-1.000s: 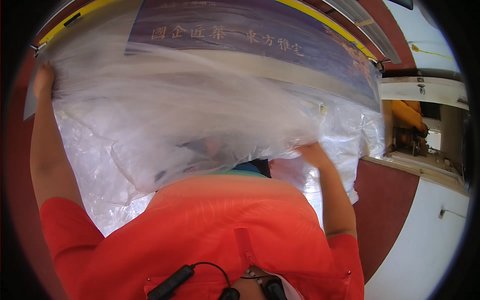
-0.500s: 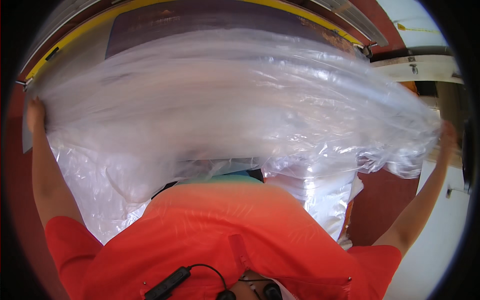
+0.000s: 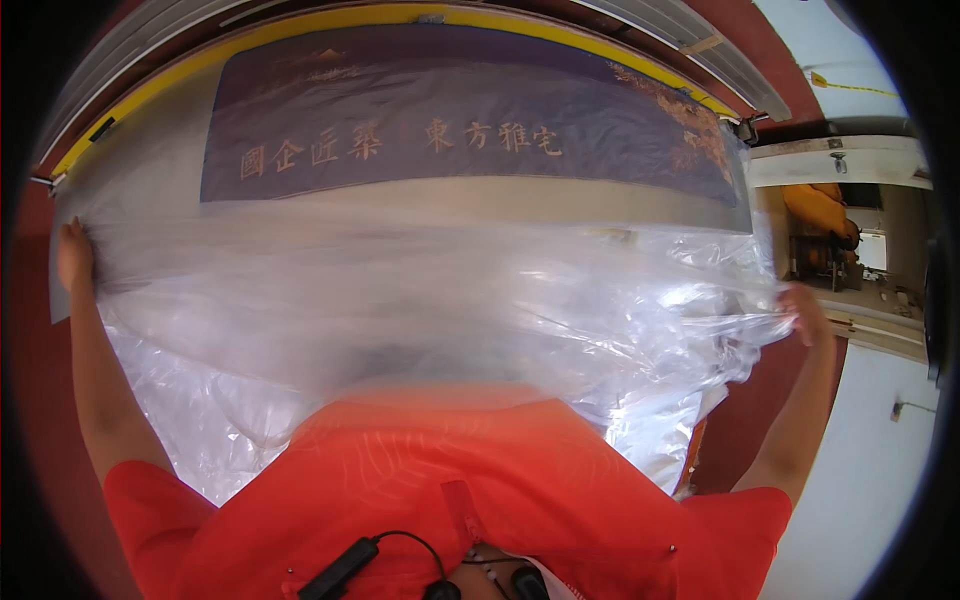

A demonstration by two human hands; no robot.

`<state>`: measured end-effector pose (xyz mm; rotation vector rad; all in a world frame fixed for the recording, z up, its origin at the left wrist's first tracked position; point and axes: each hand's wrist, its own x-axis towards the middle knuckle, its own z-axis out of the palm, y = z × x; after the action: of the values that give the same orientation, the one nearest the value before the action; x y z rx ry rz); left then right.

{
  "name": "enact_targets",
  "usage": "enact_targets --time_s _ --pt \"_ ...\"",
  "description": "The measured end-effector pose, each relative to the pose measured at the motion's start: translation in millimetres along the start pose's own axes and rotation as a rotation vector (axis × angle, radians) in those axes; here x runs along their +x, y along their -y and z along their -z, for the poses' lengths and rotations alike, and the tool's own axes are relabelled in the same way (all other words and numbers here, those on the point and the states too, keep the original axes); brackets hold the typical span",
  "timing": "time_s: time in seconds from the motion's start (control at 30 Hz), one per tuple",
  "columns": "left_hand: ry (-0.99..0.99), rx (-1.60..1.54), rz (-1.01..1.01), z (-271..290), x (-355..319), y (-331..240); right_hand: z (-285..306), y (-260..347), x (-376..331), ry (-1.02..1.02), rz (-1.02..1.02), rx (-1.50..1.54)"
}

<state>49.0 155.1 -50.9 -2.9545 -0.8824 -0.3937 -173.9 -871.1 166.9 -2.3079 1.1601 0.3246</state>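
A large clear plastic sheet [image 3: 430, 300] is stretched wide in front of me, crinkled and glossy. My left hand [image 3: 73, 255] grips its left edge at the far left, arm raised. My right hand [image 3: 808, 312] pinches the sheet's right edge at the far right, arm extended outward. Beneath the sheet lies a long surface with a dark blue banner [image 3: 450, 130] bearing gold characters. My orange shirt fills the lower middle of the view.
A yellow-edged border [image 3: 300, 35] runs along the far side of the surface. Dark red floor shows at left and lower right. A white wall [image 3: 870, 480] and a doorway with orange objects [image 3: 815, 205] stand at the right.
My right hand has swung from the middle out to the far right, spreading the sheet wide. The sheet has dropped lower, uncovering the blue banner. My left hand stayed at the left edge.
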Motion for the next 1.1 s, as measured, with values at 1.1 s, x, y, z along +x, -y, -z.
enact_targets --time_s 1.1 --pt "0.469 -1.446 0.062 130 -36 47 -284 262 30 -0.498 1.200 -0.205"
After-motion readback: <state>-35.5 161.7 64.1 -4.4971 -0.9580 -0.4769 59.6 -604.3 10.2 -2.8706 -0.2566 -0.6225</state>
